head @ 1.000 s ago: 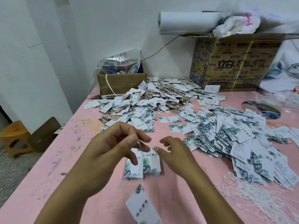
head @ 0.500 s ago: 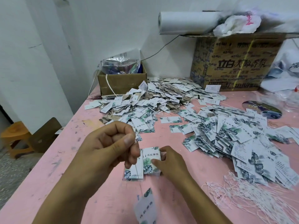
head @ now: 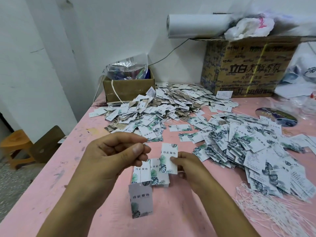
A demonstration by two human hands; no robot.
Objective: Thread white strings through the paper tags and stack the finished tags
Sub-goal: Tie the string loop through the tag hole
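Left hand [head: 116, 154]: grip closed, thumb and forefinger pinching the end of a white string [head: 145, 143]. Right hand [head: 189, 166]: grip pinching one tag [head: 168, 156] by its right edge, held upright over a small stack [head: 153, 177] on the pink bench [head: 51, 185]. A second tag [head: 141, 200] hangs below the left hand, just near of the stack. Loose tags [head: 248, 151] heaped at right. Bundle of strings [head: 273, 214] at near right. Far pile [head: 171, 103] of tags, strings showing among them.
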